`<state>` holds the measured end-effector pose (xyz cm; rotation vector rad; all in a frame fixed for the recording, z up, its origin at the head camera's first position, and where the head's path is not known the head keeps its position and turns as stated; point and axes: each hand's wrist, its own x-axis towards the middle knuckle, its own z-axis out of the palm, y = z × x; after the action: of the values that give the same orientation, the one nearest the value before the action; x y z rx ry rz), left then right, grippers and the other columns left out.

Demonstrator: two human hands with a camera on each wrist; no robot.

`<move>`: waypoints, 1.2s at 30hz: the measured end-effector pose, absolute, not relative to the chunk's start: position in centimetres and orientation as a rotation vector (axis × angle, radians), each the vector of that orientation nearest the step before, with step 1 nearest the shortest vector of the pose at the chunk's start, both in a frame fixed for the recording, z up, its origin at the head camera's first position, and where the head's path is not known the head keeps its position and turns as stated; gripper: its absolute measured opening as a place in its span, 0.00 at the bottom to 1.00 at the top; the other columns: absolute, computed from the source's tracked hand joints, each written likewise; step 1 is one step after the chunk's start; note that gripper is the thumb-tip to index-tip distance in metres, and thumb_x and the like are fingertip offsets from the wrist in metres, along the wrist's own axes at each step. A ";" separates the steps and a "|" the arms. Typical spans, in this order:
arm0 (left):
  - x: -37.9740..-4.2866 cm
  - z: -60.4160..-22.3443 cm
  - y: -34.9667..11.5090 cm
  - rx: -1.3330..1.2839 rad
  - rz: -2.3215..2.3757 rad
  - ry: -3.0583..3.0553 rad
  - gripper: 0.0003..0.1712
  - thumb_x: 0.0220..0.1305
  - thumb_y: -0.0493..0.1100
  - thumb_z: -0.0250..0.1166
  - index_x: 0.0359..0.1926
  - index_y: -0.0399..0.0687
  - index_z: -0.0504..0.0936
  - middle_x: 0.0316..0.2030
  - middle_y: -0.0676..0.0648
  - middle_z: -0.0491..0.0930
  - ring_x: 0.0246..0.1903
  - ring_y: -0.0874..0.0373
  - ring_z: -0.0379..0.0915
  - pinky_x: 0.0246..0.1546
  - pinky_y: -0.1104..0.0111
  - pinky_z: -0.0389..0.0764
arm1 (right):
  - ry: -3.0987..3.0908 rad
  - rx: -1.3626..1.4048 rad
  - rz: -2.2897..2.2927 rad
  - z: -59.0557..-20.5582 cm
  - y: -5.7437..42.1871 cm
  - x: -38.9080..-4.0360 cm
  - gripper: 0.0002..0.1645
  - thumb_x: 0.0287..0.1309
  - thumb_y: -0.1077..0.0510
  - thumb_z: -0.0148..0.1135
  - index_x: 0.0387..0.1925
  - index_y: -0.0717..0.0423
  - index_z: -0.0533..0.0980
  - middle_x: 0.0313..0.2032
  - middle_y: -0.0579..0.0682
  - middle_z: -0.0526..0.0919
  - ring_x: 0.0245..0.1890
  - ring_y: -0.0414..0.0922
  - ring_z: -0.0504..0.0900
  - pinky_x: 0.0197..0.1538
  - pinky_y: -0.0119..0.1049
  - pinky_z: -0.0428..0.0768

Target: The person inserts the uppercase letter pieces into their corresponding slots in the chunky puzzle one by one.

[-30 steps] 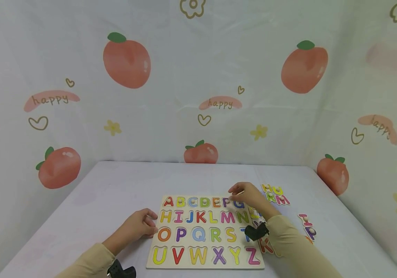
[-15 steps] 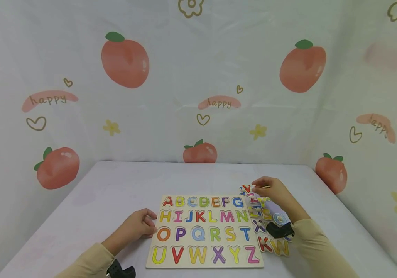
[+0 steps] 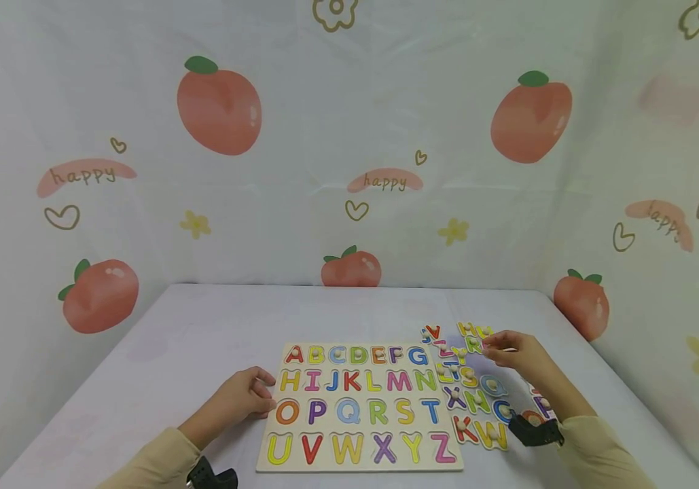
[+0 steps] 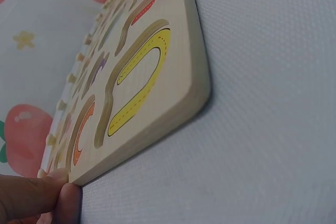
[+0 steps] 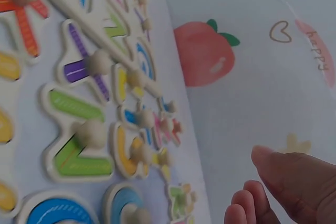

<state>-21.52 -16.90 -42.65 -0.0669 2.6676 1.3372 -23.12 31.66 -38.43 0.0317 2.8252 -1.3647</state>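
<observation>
A wooden alphabet puzzle board (image 3: 361, 470) lies on the table with rows of colourful letters; knobbed pieces fill A to F in its top row. My left hand (image 3: 244, 396) grips the board's left edge, its thumb (image 4: 55, 182) on the upper face and a finger at the side. My right hand (image 3: 523, 356) hovers over loose letter pieces to the right of the board, near the green R piece (image 3: 474, 345). Its thumb (image 5: 294, 174) and fingers stand apart and hold nothing.
Several knobbed letter pieces lie right of the board, among them a red K (image 3: 464, 429), a yellow W (image 3: 492, 435), a purple X (image 3: 455, 398) and a green N (image 5: 79, 135). A printed cloth (image 3: 276, 204) hangs behind the white table (image 3: 214, 319).
From the board's top right corner, my right hand has moved right, past the pieces at the back, to near the R piece. My left hand stays on the board's edge.
</observation>
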 end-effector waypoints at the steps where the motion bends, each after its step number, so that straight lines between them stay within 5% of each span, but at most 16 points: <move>1: -21.5 -42.7 -16.9 -0.069 1.337 2.666 0.22 0.49 0.32 0.73 0.46 0.35 0.76 0.27 0.46 0.75 0.23 0.58 0.73 0.26 0.68 0.79 | 2.825 0.030 -1.369 -38.6 31.9 -22.9 0.23 0.61 0.55 0.64 0.50 0.69 0.74 0.42 0.56 0.81 0.40 0.45 0.79 0.43 0.35 0.83; 36: -21.5 -42.6 -16.9 -0.067 1.361 2.645 0.22 0.50 0.31 0.72 0.46 0.34 0.76 0.27 0.46 0.75 0.23 0.58 0.73 0.27 0.68 0.80 | 2.646 0.025 -1.096 -40.8 33.7 -19.2 0.17 0.51 0.58 0.72 0.40 0.63 0.78 0.31 0.48 0.78 0.34 0.43 0.74 0.36 0.34 0.78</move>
<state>-21.51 -16.93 -42.62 -0.0667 2.6453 1.3613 -19.16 33.68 -40.79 0.0246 2.6460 -1.0960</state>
